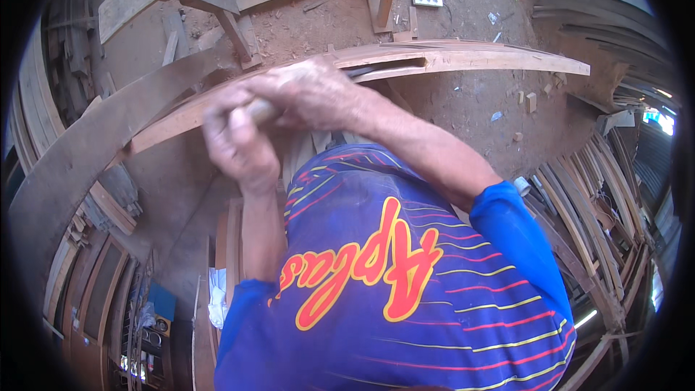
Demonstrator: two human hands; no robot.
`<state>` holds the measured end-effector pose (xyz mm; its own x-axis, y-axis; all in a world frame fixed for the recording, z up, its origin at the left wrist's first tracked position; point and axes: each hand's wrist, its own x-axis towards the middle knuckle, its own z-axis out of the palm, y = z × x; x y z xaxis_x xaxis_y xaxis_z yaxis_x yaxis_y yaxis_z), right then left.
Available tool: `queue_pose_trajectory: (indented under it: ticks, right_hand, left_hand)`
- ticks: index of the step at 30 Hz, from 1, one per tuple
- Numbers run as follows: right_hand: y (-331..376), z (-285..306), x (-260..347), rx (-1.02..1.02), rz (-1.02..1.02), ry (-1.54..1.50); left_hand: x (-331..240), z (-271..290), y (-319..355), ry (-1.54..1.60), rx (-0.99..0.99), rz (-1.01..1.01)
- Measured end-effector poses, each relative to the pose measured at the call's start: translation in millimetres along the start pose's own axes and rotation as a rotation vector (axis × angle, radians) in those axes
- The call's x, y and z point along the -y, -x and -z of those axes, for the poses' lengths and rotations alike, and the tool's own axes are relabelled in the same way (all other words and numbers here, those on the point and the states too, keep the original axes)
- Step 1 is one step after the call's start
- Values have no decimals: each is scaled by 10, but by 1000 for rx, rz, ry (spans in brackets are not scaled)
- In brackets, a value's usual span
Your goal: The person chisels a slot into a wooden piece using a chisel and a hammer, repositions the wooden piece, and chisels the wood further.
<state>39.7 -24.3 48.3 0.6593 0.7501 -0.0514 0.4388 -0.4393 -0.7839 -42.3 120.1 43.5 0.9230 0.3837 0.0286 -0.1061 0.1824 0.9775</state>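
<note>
Left hand [235, 141] grip closed on pale tool handle [259, 108]; right hand [311, 94] grip closed beside it, over curved wooden plank [463, 61].

You wear a blue short-sleeved shirt [405, 282] with thin red and yellow stripes and large red-yellow lettering; your forearms are bare.

- The long curved plank [463, 58] under my hands is bare, matt wood.
- My shirt [405, 282] is smooth blue cloth.
- The ground [463, 0] is rough dirt.

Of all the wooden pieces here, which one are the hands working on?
The long curved plank spanning the middle, directly under both hands; the other planks lie stacked around the edges or on the floor.
</note>
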Motion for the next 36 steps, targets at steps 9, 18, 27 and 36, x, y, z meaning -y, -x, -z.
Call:
queue_pose_trajectory:
  ticks: [9,18,27,36]
  right_hand:
    - [81,31,-108,108,-32,-23]
    - [51,31,71,-51,139,-77]
    - [17,112,94,-76,94,-35]
    - [33,47,-121,123,-83,-11]
  left_hand:
    - [129,-104,157,-93,-42,-27]
    - [-252,-53,141,-51,-16,-29]
    - [-238,-89,-1,79,62,-58]
    - [193,-57,64,-36,7,56]
